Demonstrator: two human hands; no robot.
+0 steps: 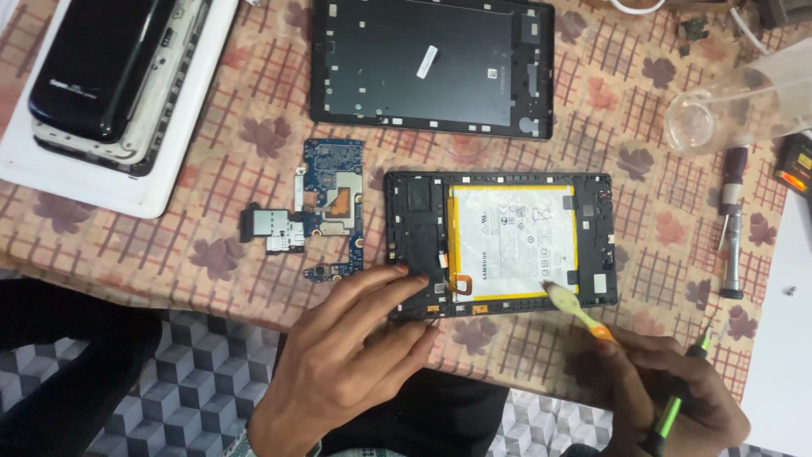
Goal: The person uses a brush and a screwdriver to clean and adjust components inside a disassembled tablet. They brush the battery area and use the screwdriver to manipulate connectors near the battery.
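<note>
An opened tablet frame (592,195) lies on the patterned tablecloth with its white, yellow-edged battery (512,241) exposed. My left hand (351,355) rests on the frame's near-left corner, fingers spread and pressing on it. My right hand (668,393) holds a yellow toothbrush (575,309) whose bristled head touches the battery's near-right corner. A green-handled tool (672,410) is also clasped in that hand. A blue circuit board (330,211) lies just left of the frame.
The tablet's black back cover (431,63) lies farther away. A white tray (127,182) with stacked phones sits at far left. At right are a clear plastic cup (744,101), a screwdriver (732,224) and a white sheet (787,355). The table edge runs close to me.
</note>
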